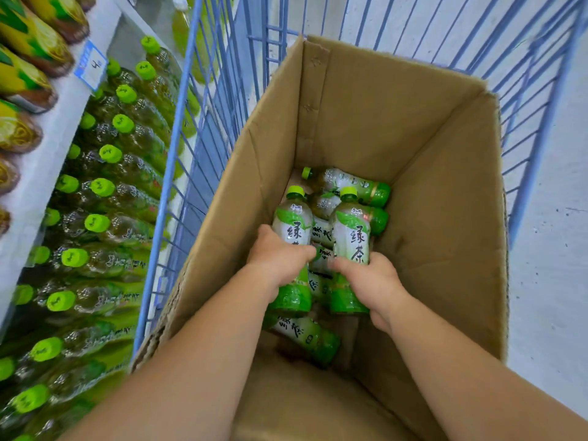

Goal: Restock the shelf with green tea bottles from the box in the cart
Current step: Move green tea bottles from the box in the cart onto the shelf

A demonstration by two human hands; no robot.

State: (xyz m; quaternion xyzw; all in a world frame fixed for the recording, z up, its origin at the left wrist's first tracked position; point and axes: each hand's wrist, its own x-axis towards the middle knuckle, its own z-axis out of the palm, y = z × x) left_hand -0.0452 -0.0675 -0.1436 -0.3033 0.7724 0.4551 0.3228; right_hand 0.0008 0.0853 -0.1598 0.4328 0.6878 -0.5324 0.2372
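Note:
Deep inside a tall cardboard box point(445, 186) both my arms reach down. My left hand point(276, 259) is wrapped around the middle of one green tea bottle point(294, 224), green cap pointing away from me. My right hand point(372, 281) grips a second green tea bottle point(351, 237) beside it, held the same way. Several more green tea bottles point(350, 183) lie loose on the box bottom beneath and beyond them. The shelf point(41, 160) at left carries rows of green-capped tea bottles point(124, 154).
The box stands in a blue wire cart point(203, 90) whose left side runs close along the shelf. Yellow-labelled bottles point(28, 43) fill the shelf level above, with a blue price tag point(92, 65) on its edge. Pale floor point(547, 249) lies to the right of the cart.

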